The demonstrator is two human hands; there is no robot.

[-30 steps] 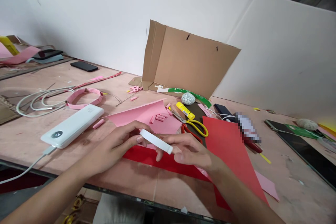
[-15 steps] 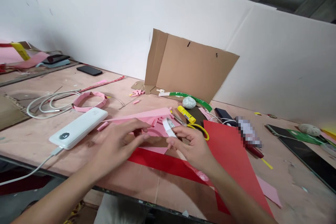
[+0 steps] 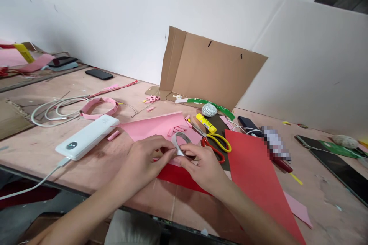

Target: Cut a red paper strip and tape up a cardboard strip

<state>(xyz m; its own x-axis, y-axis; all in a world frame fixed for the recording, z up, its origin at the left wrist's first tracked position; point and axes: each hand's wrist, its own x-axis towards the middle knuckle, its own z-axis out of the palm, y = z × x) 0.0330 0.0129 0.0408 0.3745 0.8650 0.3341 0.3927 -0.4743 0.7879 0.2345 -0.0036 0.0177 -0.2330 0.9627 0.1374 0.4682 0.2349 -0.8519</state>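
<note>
Between my hands, above the table, is a white paper strip (image 3: 176, 143) curled into a small loop with print on its inner face. My left hand (image 3: 145, 159) pinches its left side with thumb and forefinger. On the right side, my right hand (image 3: 202, 164) grips it the same way, and the fingers hide part of the loop. Just beyond lie a pink paper sheet (image 3: 155, 125) and several small pink paper rolls (image 3: 177, 130). Scissors with yellow and red handles (image 3: 223, 139) rest beyond my right hand, beside a yellow glue stick (image 3: 206, 123).
A red sheet (image 3: 255, 172) lies to the right, a white power bank (image 3: 86, 138) with its cable to the left. Behind stand a patterned egg-shaped object (image 3: 209, 110), a green strip (image 3: 221, 111) and upright cardboard (image 3: 212, 69). A pink ring (image 3: 99, 108) lies at left.
My left hand has moved right to meet the strip and now pinches it. The strip, held by the right hand alone before, is bent into a loop. The view has shifted slightly.
</note>
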